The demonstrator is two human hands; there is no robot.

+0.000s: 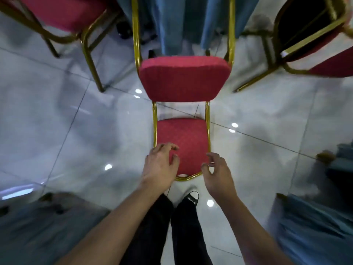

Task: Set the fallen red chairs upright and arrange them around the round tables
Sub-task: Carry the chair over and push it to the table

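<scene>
A red chair [183, 111] with a gold frame stands upright at the centre of the view, its seat toward 12 o'clock and its padded back toward 6 o'clock, nearest the person. The front of the seat meets a blue cloth [181, 22] that hangs down from the bench at 12 o'clock.

The left hand [160, 167] hovers over the lower left corner of the chair back, fingers curled loosely and spread, gripping nothing; whether the fingertips touch the fabric cannot be told. The right hand [217, 173] sits just beside the right edge of the back, near the gold rail, fingers half curled and apart, holding nothing.

A second chair [63, 14] stands at 10 o'clock. A third chair [313, 37] at 2 o'clock is tilted, showing its dark underside. The glossy tiled floor [76, 131] reflects ceiling lights. Dark trouser legs and a shoe [192, 197] show at 6 o'clock. More blue cloth lies at 4 o'clock.
</scene>
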